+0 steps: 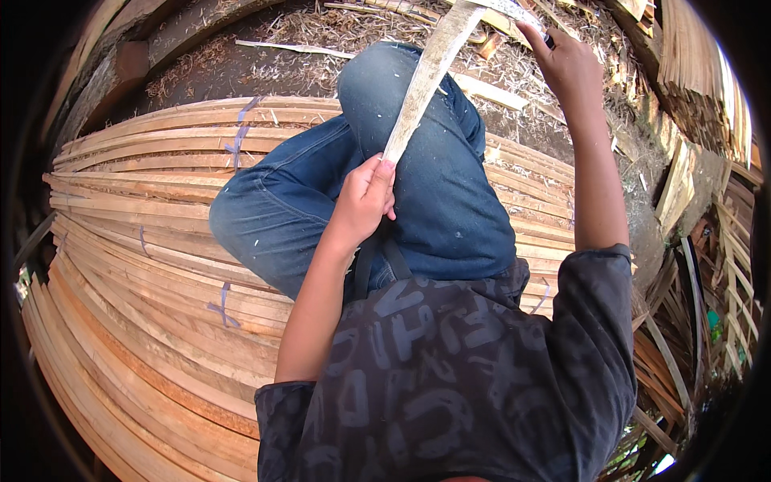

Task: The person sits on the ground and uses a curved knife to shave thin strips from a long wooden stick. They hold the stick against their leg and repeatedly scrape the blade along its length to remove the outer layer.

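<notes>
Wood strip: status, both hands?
Left hand gripping wood strip, near end. Right hand by far end, grip unclear. Denim-clad knee beneath strip; contact unclear.

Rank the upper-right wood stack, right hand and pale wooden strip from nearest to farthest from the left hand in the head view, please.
1. Pale wooden strip: held in the left hand.
2. Right hand: ahead, to the right.
3. Wood stack: upper right, near the rim.
</notes>
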`<move>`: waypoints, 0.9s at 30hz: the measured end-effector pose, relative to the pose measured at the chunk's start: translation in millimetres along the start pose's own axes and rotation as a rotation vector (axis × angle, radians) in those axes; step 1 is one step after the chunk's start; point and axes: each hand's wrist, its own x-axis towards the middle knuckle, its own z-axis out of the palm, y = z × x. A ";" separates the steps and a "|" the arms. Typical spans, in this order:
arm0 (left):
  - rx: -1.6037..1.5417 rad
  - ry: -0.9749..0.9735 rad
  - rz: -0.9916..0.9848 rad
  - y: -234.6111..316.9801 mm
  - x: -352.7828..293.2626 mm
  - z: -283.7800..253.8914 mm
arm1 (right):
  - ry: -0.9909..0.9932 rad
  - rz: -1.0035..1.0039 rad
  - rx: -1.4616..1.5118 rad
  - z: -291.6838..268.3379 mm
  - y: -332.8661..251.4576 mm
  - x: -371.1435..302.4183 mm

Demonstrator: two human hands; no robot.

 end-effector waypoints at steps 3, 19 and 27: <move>0.043 0.039 0.000 -4.0 -1.6 2.1 | -0.074 -0.070 0.017 -9.0 -14.2 -26.5; 0.413 0.174 0.128 -4.5 3.6 9.3 | -0.078 -0.033 -0.080 20.3 15.7 11.2; 0.210 0.131 0.057 -7.0 -0.5 3.5 | -0.201 -0.235 0.082 -1.4 -39.7 -44.1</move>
